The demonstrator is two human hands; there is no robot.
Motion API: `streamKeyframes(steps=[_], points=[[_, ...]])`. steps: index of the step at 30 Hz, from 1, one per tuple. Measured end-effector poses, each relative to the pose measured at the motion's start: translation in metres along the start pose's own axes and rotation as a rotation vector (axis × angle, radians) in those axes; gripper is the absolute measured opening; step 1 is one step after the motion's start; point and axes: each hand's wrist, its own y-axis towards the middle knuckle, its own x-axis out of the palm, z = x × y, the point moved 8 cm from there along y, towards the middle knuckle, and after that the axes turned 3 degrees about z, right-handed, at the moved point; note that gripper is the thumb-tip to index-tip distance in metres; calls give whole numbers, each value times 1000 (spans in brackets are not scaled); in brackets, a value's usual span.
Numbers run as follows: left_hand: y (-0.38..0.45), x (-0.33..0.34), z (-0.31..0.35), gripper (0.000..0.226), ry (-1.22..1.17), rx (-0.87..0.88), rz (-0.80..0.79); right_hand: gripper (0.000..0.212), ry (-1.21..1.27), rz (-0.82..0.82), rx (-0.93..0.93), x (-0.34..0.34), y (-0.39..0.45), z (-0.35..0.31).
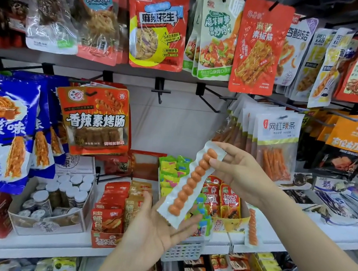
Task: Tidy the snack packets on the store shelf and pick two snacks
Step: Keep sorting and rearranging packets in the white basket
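A long white packet [191, 182] with a row of orange sausage balls inside is held up in front of the store shelf [57, 248], tilted, with its top end to the right and its low end to the left. The right hand [241, 171] is closed on the top end of the packet, which is pinched between the thumb and the fingers. The left hand [154, 223] is held open with the palm up and the fingers spread, and the low end of the packet is rested on these fingers. The two hands are kept apart, one at each end of the packet. Behind the hands, small red packets [113, 204] are stood in a box on the shelf. A second sausage packet [252, 226] is seen lying on the shelf at the right, below the right wrist.
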Motion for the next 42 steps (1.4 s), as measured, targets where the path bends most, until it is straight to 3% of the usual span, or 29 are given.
streamKeyframes(steps=[2, 5, 7, 12, 14, 16, 17, 18, 20, 23, 26, 30, 34, 37, 40, 42], points=[[3, 3, -6, 65, -28, -87, -32, 36, -17, -21, -25, 1, 2, 0], [12, 2, 6, 44, -33, 7, -6, 27, -118, -15, -45, -4, 6, -3], [20, -9, 22, 40, 156, 170, 81, 25, -191, -50, 13, -7, 6, 1], [29, -16, 69, 29, 790, 590, 301, 45, -171, -164, 208, -12, 4, 8], [34, -13, 84, 33, 953, 696, 330, 45, -252, -136, 156, -16, 9, 2], [46, -13, 93, 31, 1038, 760, 357, 62, -464, -68, 82, -19, 18, -2], [53, -12, 96, 30, 1064, 780, 365, 60, -609, -21, 27, -18, 22, -7], [61, -10, 99, 31, 1081, 790, 369, 46, -743, 46, -51, -20, 28, -13], [81, -9, 109, 35, 1127, 790, 400, 7, -925, 236, -220, -30, 33, -32], [110, -8, 136, 38, 1514, 809, 548, 31, -1119, 470, -405, -55, 37, -38], [150, 6, 137, 48, 1845, 734, 386, 15, -1159, 594, -524, -61, 39, -29], [212, 2, 121, 75, 2221, 485, 215, 22, -1115, 606, -417, -69, 68, -2], [251, -15, 123, 89, 2248, 299, 268, 25, -1076, 586, -407, -66, 95, 11], [256, -22, 130, 81, 2141, 305, 343, 22, -1057, 588, -424, -67, 106, 10], [238, -24, 125, 62, 2060, 401, 190, 22, -1086, 512, -385, -69, 119, 10], [222, -29, 115, 60, 2111, 418, 81, 20, -1120, 409, -365, -63, 129, 11]])
